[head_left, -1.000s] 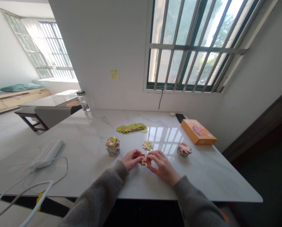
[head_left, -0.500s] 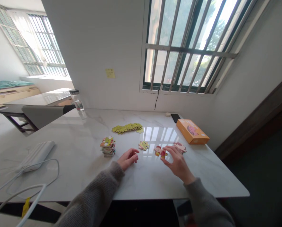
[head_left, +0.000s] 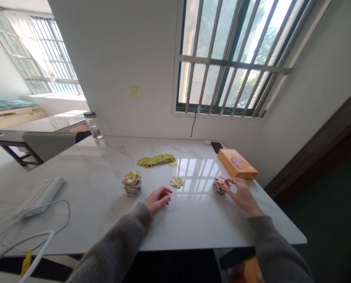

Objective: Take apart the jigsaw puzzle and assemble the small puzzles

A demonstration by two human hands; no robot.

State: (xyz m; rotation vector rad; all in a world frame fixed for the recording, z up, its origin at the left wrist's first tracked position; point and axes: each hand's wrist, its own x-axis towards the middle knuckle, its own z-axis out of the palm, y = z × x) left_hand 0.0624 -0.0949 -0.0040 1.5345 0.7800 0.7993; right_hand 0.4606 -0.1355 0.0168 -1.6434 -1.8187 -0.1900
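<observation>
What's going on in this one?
One person is working at a white marble table with bare hands. Their right hand has its fingers on a low stack of jigsaw pieces, near an orange box. Their left hand rests on the table, nearest a small cluster of pieces. A taller stack of pieces and a row of yellow-green pieces lie farther out.

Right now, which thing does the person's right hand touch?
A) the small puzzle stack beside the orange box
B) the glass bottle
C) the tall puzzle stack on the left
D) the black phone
A. The fingers of the right hand rest against the small stack of puzzle pieces, which lies just in front of the orange box.
</observation>
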